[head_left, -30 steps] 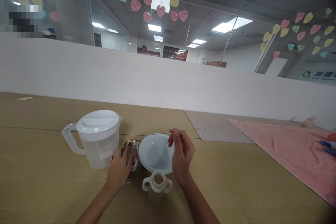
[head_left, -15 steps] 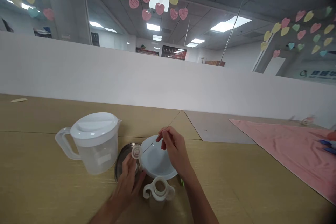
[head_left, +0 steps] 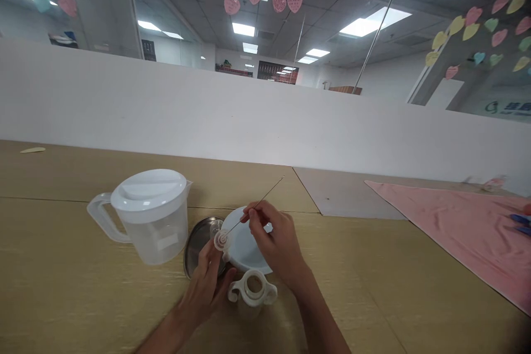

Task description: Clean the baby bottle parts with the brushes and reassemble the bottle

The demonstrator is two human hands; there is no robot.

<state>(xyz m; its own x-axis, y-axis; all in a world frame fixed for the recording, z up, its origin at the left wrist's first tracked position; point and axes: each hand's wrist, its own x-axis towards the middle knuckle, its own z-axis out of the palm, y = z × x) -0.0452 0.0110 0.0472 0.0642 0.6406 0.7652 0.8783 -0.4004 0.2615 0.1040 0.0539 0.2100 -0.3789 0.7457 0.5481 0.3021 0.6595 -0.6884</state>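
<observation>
My left hand (head_left: 203,282) is closed around a small translucent cup lid (head_left: 221,240) with a round piece facing up. My right hand (head_left: 282,240) pinches a thin straight wire-like rod (head_left: 271,189), slanting up to the right. Its lower end meets the round piece of the lid; whether it goes inside I cannot tell. Just below the hands stands a topless cup with two white handles (head_left: 254,287). Behind them sits a pale blue-white bowl (head_left: 244,246), partly covered by my right hand. A round metal dish (head_left: 194,249) lies left of the bowl, partly under my left fingers.
A clear pitcher with a white lid (head_left: 151,221) stands to the left. On the right a pink cloth (head_left: 456,232) is spread, with blue-handled items at its far edge. A low white wall (head_left: 249,121) closes off the back of the table (head_left: 373,282).
The rod's lower end has come onto the lid's round piece, which has tilted and shifted slightly. My right hand has moved a little left. The whole view has shifted slightly.
</observation>
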